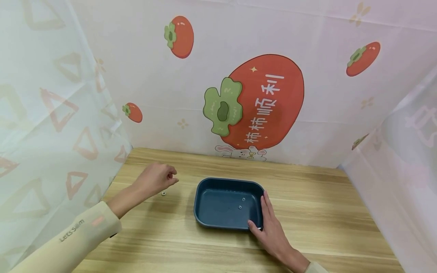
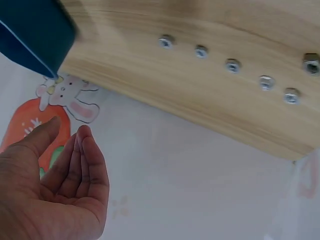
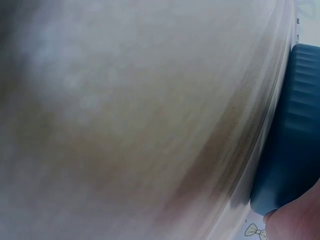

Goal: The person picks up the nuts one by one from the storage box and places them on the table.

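Note:
My left hand (image 1: 157,178) hovers over the table, left of a dark blue rectangular tray (image 1: 218,228). Its fingers bend loosely with the thumb apart, and the left wrist view shows nothing between thumb and fingertips (image 2: 84,132). Several small metal nuts (image 2: 232,66) lie spaced out on the wood there, with a taller nut (image 2: 311,64) at the right. From the head, one nut (image 1: 164,193) shows below the hand; the arm hides others. Inside the tray are two nuts (image 1: 240,207). My right hand (image 1: 273,231) rests on the tray's near right corner, straight fingers along its side, thumb at the front rim.
The wooden table (image 1: 324,212) runs back to a white cloth (image 1: 164,83) printed with persimmons. Cloth walls also stand at the left (image 1: 44,113) and right (image 1: 406,159). Most of the right wrist view is blurred, with the tray's ribbed side (image 3: 295,125) at its right edge.

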